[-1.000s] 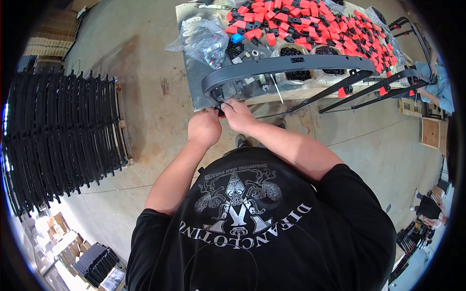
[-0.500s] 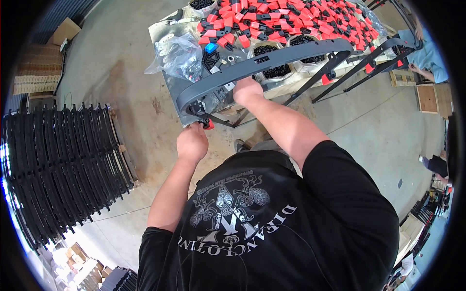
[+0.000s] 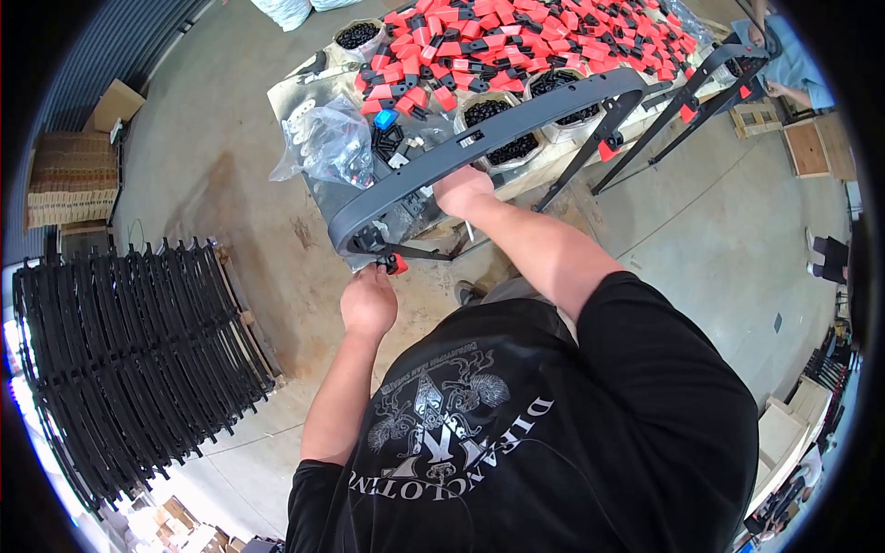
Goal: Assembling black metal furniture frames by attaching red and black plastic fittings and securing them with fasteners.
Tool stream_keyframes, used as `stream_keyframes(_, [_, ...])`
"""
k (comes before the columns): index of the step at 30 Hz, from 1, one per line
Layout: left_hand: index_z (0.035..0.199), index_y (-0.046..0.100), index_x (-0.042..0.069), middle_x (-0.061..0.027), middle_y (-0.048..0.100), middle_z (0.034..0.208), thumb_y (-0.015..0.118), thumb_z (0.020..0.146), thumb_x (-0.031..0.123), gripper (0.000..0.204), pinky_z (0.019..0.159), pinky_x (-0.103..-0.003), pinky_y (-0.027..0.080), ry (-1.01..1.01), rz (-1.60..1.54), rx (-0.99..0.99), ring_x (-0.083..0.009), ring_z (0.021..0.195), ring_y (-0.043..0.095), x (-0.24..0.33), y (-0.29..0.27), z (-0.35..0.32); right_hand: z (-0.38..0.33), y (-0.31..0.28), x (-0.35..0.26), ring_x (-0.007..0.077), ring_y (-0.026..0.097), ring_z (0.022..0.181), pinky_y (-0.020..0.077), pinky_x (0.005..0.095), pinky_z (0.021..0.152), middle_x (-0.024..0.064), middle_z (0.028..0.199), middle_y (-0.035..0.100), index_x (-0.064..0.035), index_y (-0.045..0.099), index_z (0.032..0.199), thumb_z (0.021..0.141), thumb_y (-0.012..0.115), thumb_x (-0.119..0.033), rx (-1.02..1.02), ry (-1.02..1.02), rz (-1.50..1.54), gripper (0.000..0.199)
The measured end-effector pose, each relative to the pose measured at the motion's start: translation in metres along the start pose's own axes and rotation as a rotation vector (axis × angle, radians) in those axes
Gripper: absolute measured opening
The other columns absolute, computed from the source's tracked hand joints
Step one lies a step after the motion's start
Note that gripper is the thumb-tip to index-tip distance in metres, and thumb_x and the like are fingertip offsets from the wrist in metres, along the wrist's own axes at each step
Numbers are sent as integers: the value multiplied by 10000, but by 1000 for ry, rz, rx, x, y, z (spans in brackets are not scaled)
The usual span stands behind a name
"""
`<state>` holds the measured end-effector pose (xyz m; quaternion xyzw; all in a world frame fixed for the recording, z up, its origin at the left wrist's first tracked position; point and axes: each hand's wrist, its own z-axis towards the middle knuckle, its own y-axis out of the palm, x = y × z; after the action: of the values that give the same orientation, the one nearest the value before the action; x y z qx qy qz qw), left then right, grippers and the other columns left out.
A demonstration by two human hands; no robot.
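A long curved grey plastic frame (image 3: 479, 138) with black legs lies across the worktable (image 3: 304, 92). My left hand (image 3: 367, 300) is closed around a small red and black clip (image 3: 395, 264) at the frame's near left corner. My right hand (image 3: 461, 189) grips the frame's lower edge near its middle. Behind the frame lies a heap of red and black clips (image 3: 516, 41).
A clear plastic bag of parts (image 3: 327, 143) and tubs of black pieces (image 3: 359, 35) sit on the table. A big stack of black frames (image 3: 129, 359) stands on the floor at left. Cardboard boxes (image 3: 74, 180) lie far left. Another person (image 3: 784, 64) is at upper right.
My right hand moved from the frame's left corner to its middle, while my left hand dropped below the corner onto the red clip. The frame sits higher and further from me in view.
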<state>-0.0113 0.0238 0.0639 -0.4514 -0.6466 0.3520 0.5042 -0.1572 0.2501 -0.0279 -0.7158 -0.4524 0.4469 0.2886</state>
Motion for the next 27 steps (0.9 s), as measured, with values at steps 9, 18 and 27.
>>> stream_keyframes(9, [1108,632,26,-245,702,1041,506,1028,289,302,810,-553,527,-75,9,-2,-451,931,674,3,0,-7,-91,11,78,155,609,865,502,344,804,90,954,676,18,657,1149,876,630,-179,-440,-70,1081,338])
stream_keyframes(18, [1380,489,-49,-214,709,1094,622,1018,279,506,854,-404,553,186,-604,-103,-324,1000,712,93,-14,-15,-163,-60,38,317,666,992,512,406,907,243,1086,683,29,563,1337,871,599,-157,-250,-536,617,502])
stream_keyframes(27, [1292,367,-13,-162,682,1053,531,1033,62,316,894,-383,525,249,-762,235,-248,1014,682,67,12,-51,-175,-107,90,108,571,826,496,291,768,39,905,606,-14,589,1126,961,648,-174,-121,-515,807,237])
